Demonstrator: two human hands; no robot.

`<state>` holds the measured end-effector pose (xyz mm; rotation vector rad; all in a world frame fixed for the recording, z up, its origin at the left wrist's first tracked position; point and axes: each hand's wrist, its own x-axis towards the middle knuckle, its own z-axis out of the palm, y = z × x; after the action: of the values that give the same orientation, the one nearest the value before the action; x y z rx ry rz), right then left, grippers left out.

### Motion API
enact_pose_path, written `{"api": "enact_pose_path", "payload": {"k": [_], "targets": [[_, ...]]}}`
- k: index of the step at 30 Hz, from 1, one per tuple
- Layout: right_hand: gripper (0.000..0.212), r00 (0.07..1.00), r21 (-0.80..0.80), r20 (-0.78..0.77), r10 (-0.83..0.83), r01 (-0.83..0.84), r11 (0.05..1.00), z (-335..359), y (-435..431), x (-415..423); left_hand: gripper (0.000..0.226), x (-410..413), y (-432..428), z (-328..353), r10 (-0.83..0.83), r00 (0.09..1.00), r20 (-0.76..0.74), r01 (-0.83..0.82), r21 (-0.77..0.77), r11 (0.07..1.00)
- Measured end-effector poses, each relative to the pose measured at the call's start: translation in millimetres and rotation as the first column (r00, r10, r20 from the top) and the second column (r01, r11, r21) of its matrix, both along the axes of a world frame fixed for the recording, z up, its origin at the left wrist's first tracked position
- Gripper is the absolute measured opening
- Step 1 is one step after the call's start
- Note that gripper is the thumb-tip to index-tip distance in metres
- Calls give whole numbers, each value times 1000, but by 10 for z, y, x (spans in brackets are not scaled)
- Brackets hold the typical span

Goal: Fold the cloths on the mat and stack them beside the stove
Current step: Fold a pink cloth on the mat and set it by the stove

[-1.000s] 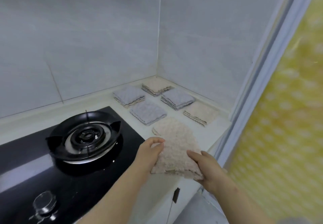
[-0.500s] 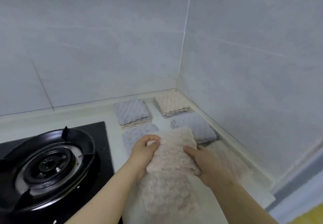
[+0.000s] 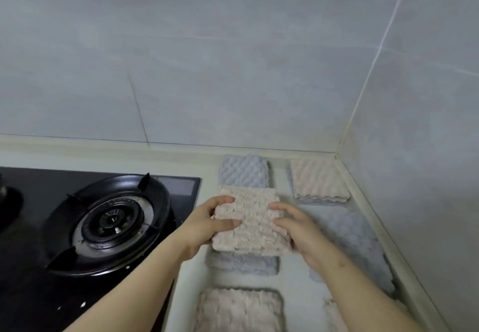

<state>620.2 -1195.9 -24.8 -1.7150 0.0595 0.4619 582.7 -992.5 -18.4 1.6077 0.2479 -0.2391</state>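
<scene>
holding what, the two hands? (a)
folded beige cloth, level over the counter right of the stove. left hand pinches its left edge, right hand pinches its right edge, with fingertips curled onto the top face on both sides. (b)
is it resting on anything? (a)
cannot tell. it hides the far part of a grey cloth and overlaps the near edge of the back grey cloth in this view. (b)
other cloths? (a)
beige stack in the corner, a wide grey cloth along the right wall, a near beige cloth at the bottom edge. (b)
edges and room? (a)
the stove's right edge runs just left of the cloth column, burner well left of the hands. a raised lip lines both walls. a bare strip of counter runs between the two columns — narrow. both forearms come in from the bottom of the frame. (b)
</scene>
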Motion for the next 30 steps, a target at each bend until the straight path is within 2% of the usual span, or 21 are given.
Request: {"api": "enact_pose_path", "payload": {"k": [5,15,18,19,20,22,23,25,28,30], "targets": [[26,999,-72,42,5,-2,997,-99,142,116,50,89,126,-65,-27,999,-41,32,114,993],[25,999,-110,-30,13,-16,994,-313,185,80,57,151,230,-274,-88,979,-182,111,117,987],[19,998,-188,-55,6,-17,982,-336,219,59,61,144,186,-248,-140,968,-208,179,182,967],[17,1000,-260,-25,14,-20,965,-343,233,57,62,163,161,-250,-158,967,-198,202,227,953],[18,998,-372,48,36,-16,928,-336,246,50,61,185,140,-255,-161,972,-170,211,340,916],[25,962,-525,254,98,52,850,-307,259,31,50,219,110,-251,-111,993,-47,114,663,740],[30,921,-520,369,124,94,849,-273,275,15,46,219,76,-242,-108,993,47,35,760,650],[40,847,-568,484,221,112,815,-225,335,-13,62,204,-20,-278,-158,974,164,-50,832,553],[55,834,-771,368,411,26,637,-333,439,-44,53,162,-168,-470,-202,978,56,40,897,440],[56,863,-802,275,424,-38,597,-487,476,-67,51,140,-218,-598,-184,983,-17,94,901,423]]}}
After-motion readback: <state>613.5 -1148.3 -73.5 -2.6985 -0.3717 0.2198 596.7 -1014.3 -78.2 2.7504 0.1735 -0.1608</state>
